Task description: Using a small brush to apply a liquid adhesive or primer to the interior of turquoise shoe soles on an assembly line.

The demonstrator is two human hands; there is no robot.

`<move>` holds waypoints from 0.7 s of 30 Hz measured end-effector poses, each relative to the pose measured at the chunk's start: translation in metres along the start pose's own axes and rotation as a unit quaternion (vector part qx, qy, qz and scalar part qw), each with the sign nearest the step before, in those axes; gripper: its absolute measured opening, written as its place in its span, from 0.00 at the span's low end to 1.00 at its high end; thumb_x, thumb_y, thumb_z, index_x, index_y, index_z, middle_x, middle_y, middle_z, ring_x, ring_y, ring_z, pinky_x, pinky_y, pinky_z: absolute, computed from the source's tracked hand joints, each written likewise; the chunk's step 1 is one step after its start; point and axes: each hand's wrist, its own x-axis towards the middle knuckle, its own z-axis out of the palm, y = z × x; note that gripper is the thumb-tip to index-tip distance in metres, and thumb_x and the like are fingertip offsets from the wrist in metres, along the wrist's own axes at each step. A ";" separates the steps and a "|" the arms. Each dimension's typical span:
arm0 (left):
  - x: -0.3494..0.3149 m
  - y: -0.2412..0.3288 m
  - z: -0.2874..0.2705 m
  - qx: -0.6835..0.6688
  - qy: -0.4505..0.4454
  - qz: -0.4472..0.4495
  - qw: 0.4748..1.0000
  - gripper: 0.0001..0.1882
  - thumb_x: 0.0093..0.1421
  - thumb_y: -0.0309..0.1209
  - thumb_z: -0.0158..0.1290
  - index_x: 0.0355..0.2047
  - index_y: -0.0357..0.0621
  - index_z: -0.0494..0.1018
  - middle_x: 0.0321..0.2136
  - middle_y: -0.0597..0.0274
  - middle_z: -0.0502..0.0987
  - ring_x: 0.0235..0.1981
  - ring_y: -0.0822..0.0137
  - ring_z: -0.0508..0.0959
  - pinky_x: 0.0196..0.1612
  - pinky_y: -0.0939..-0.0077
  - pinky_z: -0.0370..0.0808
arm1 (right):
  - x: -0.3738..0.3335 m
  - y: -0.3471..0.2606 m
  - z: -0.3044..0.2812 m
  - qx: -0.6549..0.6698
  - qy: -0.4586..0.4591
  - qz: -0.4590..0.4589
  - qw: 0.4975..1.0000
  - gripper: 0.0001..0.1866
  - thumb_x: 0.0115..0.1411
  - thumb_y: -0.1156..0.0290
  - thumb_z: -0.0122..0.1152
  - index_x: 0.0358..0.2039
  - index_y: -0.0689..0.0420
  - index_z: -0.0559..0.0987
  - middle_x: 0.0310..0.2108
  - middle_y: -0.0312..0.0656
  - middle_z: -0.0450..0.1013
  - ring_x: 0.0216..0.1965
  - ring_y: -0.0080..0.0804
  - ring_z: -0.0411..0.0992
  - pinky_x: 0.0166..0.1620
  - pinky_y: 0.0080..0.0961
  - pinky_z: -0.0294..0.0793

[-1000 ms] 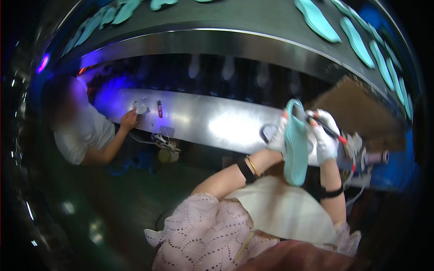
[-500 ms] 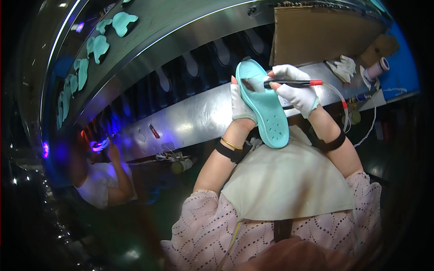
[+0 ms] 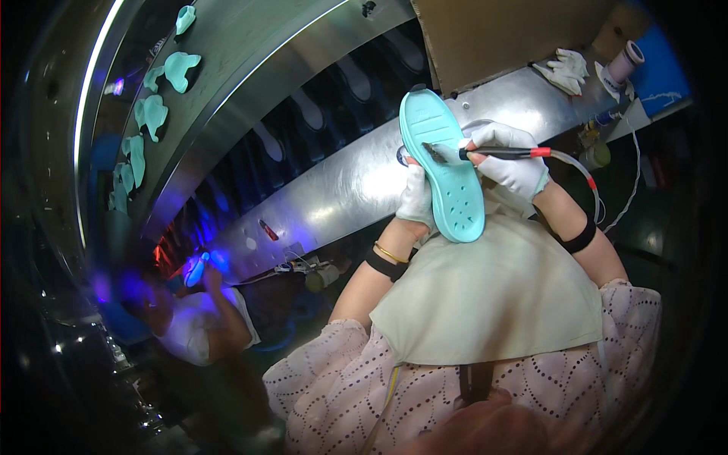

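L hand (image 3: 416, 199) is gripping shoe (image 3: 457, 196) by side, holding it up at bench (image 3: 340, 210); R hand (image 3: 519, 171) is pinching brush (image 3: 506, 153) over it. Prob. brushing step; next stroke prob. calling for steady L grip.

Head view: head-worn wide fisheye, looking steeply down over a cream cloth apron (image 3: 493, 303) and forward across a shiny silver metal bench (image 3: 341, 197). Turquoise, perforated, sole-shaped piece (image 3: 457, 189) close, right of centre. Grey-green flat belt (image 3: 250, 34) farther off, upper left, edge bowed; dark left rim hard to read.
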 end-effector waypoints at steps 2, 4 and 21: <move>0.000 -0.006 -0.010 0.000 -0.030 -0.004 1.000 0.45 0.49 0.67 0.39 0.56 0.45 0.55 0.51 0.56 0.65 0.50 0.60 0.68 0.53 0.63 0.66 | -0.008 -0.001 0.004 -0.041 -0.027 -0.059 0.997 0.07 0.48 0.79 0.59 0.30 0.59 0.75 0.31 0.37 0.74 0.33 0.21 0.71 0.39 0.19 0.70; 0.009 -0.009 -0.018 -0.127 0.028 -0.018 0.991 0.45 0.48 0.68 0.40 0.55 0.46 0.56 0.49 0.56 0.66 0.49 0.60 0.69 0.53 0.63 0.66 | -0.010 -0.003 0.005 0.038 -0.034 0.017 0.999 0.07 0.48 0.79 0.59 0.30 0.59 0.75 0.31 0.36 0.74 0.34 0.21 0.71 0.40 0.19 0.70; 0.053 0.030 -0.011 -0.305 -0.181 0.124 0.927 0.54 0.34 0.73 0.47 0.52 0.41 0.61 0.47 0.48 0.69 0.43 0.51 0.72 0.49 0.57 0.69 | -0.011 -0.011 0.019 -0.021 -0.039 -0.105 0.993 0.03 0.51 0.76 0.61 0.25 0.59 0.76 0.25 0.34 0.72 0.28 0.18 0.70 0.34 0.15 0.69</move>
